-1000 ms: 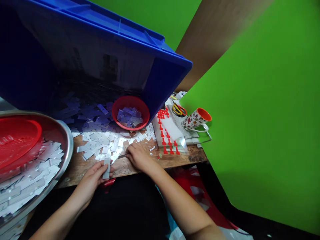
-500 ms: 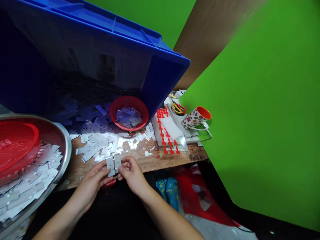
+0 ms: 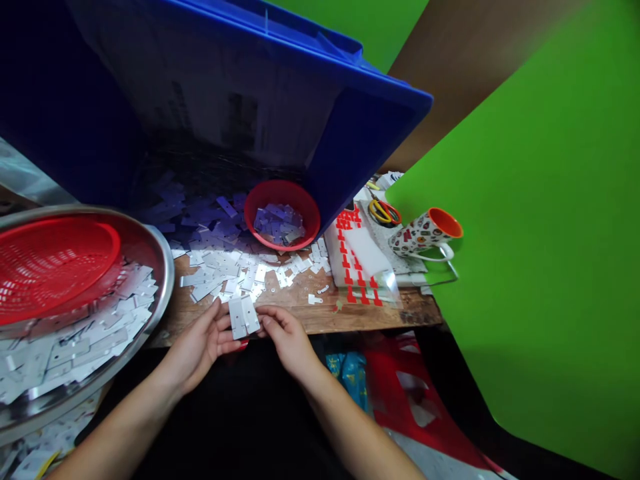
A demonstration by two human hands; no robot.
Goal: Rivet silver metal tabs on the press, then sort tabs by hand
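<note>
Two small flat silver metal plates [image 3: 243, 317], each with a hole, are held side by side above the front edge of the bench. My left hand [image 3: 203, 347] supports them from the left, its fingers curled beneath and its thumb lifted off their faces. At their right edge my right hand [image 3: 293, 341] grips with thumb and forefinger. Just beyond the hands, a heap of similar loose metal plates [image 3: 217, 267] covers the wooden bench [image 3: 295, 313]. A red bowl [image 3: 255, 233] behind the heap holds more plates.
A large blue crate [image 3: 385, 127] on its side shelters the heap. At left stands a steel basin [image 3: 167, 267] of plates with a red basket [image 3: 60, 267] in it. To the right are red stickers [image 3: 345, 257], scissors [image 3: 383, 212], a patterned mug [image 3: 417, 233] and a green panel [image 3: 540, 267].
The camera view has swung left, so the scene sits further right. My left thumb has lifted from the plates, and the two plates have come closer together.
</note>
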